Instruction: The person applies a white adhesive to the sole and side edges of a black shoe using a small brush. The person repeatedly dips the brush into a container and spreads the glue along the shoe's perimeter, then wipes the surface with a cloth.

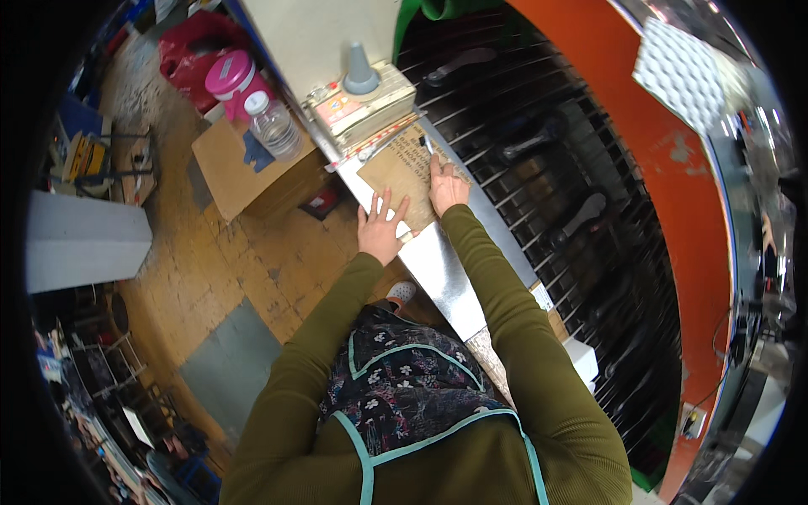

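My right hand [449, 187] is closed around a small brush-like tool [427, 145] with a pale handle and a dark tip. The tip is over the far part of a brown cardboard sheet [389, 170] with dark printing. My left hand [381, 233] rests with fingers spread at the near left edge of the cardboard. Close to its thumb is a small whitish piece [407, 237], too small to name. Beneath the sheet runs a narrow shiny metal ledge [446, 282].
Beyond the cardboard, a grey cone [360, 74] stands on a stack of boards [370, 109]. At right, dark sole-shaped pieces [582, 212] lie on a rod conveyor inside an orange frame [673, 168]. A clear bottle [274, 130] and pink jug [238, 80] stand on a carton [220, 181] at left.
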`<state>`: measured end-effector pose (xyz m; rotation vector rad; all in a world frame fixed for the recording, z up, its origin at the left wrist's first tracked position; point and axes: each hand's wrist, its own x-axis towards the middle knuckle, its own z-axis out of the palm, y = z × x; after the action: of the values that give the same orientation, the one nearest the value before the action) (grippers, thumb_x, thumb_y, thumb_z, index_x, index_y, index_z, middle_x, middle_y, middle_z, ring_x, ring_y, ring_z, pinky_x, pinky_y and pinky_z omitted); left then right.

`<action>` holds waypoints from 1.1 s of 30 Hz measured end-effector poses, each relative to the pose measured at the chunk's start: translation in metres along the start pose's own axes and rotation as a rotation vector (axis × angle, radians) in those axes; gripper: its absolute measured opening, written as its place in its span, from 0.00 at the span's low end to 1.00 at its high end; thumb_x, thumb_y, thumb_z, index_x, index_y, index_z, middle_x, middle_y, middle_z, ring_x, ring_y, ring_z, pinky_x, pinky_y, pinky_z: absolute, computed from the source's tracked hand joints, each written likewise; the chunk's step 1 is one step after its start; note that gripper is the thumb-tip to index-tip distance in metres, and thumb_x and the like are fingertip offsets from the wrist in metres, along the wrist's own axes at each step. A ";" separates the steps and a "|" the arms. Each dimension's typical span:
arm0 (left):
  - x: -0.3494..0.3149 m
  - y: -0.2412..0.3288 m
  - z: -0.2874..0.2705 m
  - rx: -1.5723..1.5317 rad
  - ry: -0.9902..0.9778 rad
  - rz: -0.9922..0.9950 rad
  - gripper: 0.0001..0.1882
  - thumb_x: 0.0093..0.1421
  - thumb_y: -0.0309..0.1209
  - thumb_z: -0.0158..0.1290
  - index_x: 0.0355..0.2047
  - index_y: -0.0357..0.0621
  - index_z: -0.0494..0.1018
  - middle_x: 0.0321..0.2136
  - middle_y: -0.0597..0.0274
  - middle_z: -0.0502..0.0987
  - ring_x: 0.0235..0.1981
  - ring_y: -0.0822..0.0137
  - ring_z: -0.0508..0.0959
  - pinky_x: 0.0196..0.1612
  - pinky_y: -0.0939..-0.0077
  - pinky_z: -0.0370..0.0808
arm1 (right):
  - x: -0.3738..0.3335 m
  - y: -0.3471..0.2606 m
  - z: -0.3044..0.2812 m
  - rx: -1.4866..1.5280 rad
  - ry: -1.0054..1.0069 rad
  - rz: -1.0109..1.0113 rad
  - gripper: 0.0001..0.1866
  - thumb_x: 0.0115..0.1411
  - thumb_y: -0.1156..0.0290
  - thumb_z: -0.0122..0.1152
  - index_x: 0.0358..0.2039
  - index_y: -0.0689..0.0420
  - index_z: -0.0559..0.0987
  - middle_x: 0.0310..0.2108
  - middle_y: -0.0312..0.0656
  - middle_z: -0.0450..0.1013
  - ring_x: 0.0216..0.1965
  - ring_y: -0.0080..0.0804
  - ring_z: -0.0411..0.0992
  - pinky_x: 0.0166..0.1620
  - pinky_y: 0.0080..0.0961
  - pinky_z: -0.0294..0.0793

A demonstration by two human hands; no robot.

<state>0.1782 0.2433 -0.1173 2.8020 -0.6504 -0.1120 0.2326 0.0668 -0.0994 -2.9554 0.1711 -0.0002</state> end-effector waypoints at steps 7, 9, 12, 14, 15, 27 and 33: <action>0.002 0.006 0.005 0.121 -0.083 0.005 0.47 0.51 0.40 0.62 0.69 0.62 0.50 0.68 0.42 0.45 0.66 0.39 0.54 0.65 0.46 0.53 | -0.017 -0.004 0.025 -0.042 -0.006 -0.041 0.36 0.54 0.71 0.53 0.64 0.61 0.58 0.34 0.51 0.76 0.28 0.46 0.79 0.32 0.40 0.79; 0.003 0.007 0.004 0.099 -0.115 -0.009 0.50 0.48 0.36 0.63 0.69 0.63 0.49 0.69 0.42 0.44 0.66 0.39 0.55 0.65 0.47 0.52 | -0.028 -0.007 0.022 0.009 0.001 -0.021 0.36 0.53 0.71 0.54 0.64 0.61 0.58 0.34 0.52 0.76 0.27 0.47 0.79 0.32 0.41 0.79; 0.005 0.009 0.004 0.135 -0.102 -0.013 0.52 0.47 0.33 0.64 0.69 0.63 0.47 0.69 0.41 0.43 0.66 0.39 0.55 0.66 0.49 0.52 | -0.054 -0.011 0.016 0.107 0.010 0.026 0.36 0.53 0.70 0.55 0.64 0.58 0.59 0.36 0.54 0.76 0.26 0.50 0.78 0.31 0.43 0.79; 0.005 0.010 0.005 0.148 -0.088 -0.013 0.53 0.46 0.33 0.64 0.69 0.63 0.47 0.69 0.41 0.43 0.66 0.39 0.56 0.66 0.49 0.52 | -0.072 -0.011 0.013 0.142 -0.010 0.053 0.35 0.54 0.70 0.54 0.64 0.57 0.60 0.36 0.55 0.76 0.26 0.51 0.78 0.31 0.43 0.79; 0.004 0.010 0.006 0.141 -0.091 -0.012 0.53 0.46 0.33 0.64 0.69 0.63 0.47 0.69 0.41 0.43 0.66 0.39 0.56 0.66 0.49 0.51 | -0.079 -0.013 0.011 0.164 -0.015 0.082 0.32 0.57 0.71 0.51 0.64 0.55 0.61 0.35 0.55 0.76 0.26 0.54 0.77 0.31 0.46 0.79; 0.006 0.008 0.003 0.019 -0.120 -0.039 0.41 0.55 0.32 0.55 0.68 0.62 0.52 0.69 0.43 0.45 0.66 0.40 0.55 0.67 0.49 0.48 | -0.076 0.030 -0.040 0.686 0.081 0.255 0.19 0.65 0.63 0.47 0.56 0.48 0.71 0.38 0.59 0.77 0.45 0.51 0.76 0.50 0.37 0.72; 0.005 0.010 0.005 0.057 -0.059 -0.028 0.35 0.58 0.35 0.51 0.67 0.59 0.55 0.67 0.39 0.50 0.65 0.38 0.57 0.67 0.49 0.49 | -0.033 0.024 0.005 0.141 -0.028 0.288 0.31 0.61 0.69 0.47 0.66 0.46 0.58 0.33 0.57 0.78 0.35 0.54 0.78 0.40 0.46 0.76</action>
<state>0.1777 0.2312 -0.1200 2.8728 -0.6380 -0.1854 0.1967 0.0480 -0.1079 -2.7623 0.5657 0.0654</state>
